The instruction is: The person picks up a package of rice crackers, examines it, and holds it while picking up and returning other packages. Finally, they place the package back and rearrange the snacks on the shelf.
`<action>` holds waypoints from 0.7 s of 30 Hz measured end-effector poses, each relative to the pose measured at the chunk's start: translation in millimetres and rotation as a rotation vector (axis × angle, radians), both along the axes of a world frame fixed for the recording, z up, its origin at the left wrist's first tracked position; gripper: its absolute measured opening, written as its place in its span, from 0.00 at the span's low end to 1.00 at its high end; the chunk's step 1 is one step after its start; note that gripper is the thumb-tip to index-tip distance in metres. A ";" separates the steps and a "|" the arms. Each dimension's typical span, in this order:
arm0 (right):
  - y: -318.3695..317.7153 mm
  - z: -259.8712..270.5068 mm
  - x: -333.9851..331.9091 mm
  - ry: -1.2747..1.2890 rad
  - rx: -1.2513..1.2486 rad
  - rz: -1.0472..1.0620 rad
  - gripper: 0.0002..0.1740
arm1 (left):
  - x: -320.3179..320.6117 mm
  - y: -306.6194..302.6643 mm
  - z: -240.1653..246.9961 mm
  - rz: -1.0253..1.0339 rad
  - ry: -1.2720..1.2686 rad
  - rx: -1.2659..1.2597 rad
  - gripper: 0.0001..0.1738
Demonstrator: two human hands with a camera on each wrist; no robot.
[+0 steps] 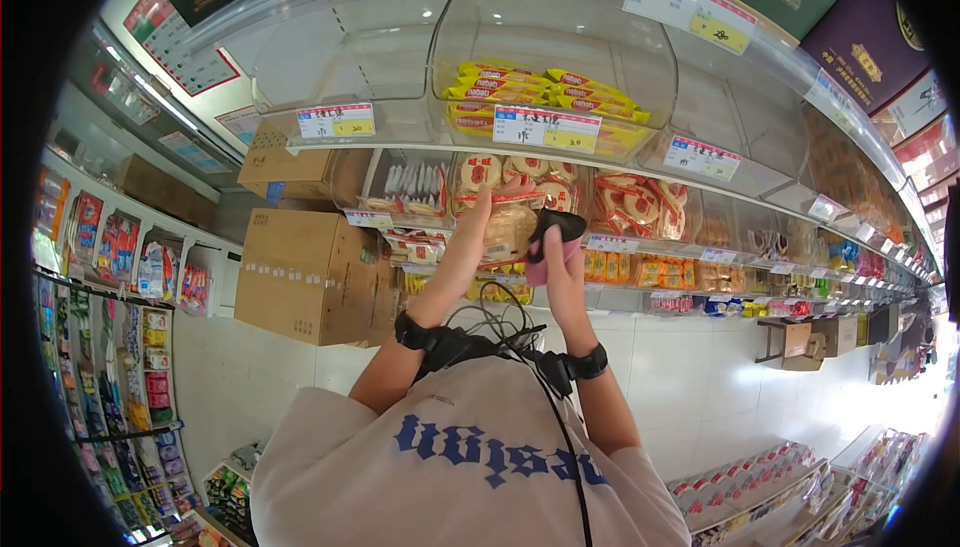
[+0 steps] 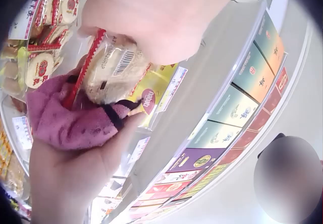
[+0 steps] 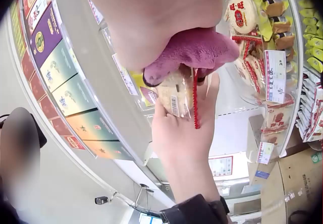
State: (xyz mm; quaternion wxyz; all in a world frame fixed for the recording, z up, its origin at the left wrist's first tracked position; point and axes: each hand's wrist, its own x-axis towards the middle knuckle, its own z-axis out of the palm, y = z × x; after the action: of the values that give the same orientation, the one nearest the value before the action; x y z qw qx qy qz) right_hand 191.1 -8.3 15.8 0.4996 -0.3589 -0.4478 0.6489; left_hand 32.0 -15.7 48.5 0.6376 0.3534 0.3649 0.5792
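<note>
My left hand (image 1: 470, 239) grips a clear packet of pale rice crackers (image 2: 108, 75) with red serrated edges and a barcode. In my right hand (image 1: 566, 282) is a purple plush cloth (image 2: 75, 125) with dark edging, bunched against one side of the packet. From the right wrist view, the cloth (image 3: 197, 50) overlaps the upper part of the packet (image 3: 174, 95), while the left hand (image 3: 184, 138) holds it from below. Both hands are in front of shelf bins of similar rice cracker packets (image 1: 628, 203). Part of the packet is hidden behind fingers and cloth.
Above the hands, yellow wafer packs (image 1: 550, 97) lie in a clear bin behind price tags (image 1: 547, 130). Cardboard boxes (image 1: 300, 272) are stacked to the left. Green gift boxes (image 2: 239, 105) line a higher shelf. Low racks (image 1: 750, 487) stand behind the person on the right.
</note>
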 end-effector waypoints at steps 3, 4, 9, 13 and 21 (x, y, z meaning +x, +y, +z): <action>-17.6 13.2 -5.3 -0.153 0.192 0.052 0.08 | -8.9 5.8 0.2 -0.001 0.226 0.086 0.36; -15.8 9.8 -7.5 -0.095 0.166 0.047 0.12 | -10.7 8.3 -4.1 0.033 0.298 0.101 0.36; 0.1 -8.6 -7.4 -0.345 0.324 -0.237 0.15 | -0.3 0.1 -11.3 0.288 0.635 0.098 0.35; 4.0 -0.5 2.7 -0.671 0.436 -0.267 0.20 | 11.8 -5.9 -15.1 0.161 0.504 0.164 0.37; -10.8 23.5 -17.4 -0.876 0.847 -0.106 0.35 | 6.4 -8.7 -20.9 0.023 0.371 -0.137 0.34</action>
State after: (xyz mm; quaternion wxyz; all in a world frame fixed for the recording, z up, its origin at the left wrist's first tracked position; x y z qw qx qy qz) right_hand 173.7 -19.2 39.3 0.3998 -0.3843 -0.8123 0.1806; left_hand 38.5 -24.3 27.6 0.5753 0.4056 0.5189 0.4851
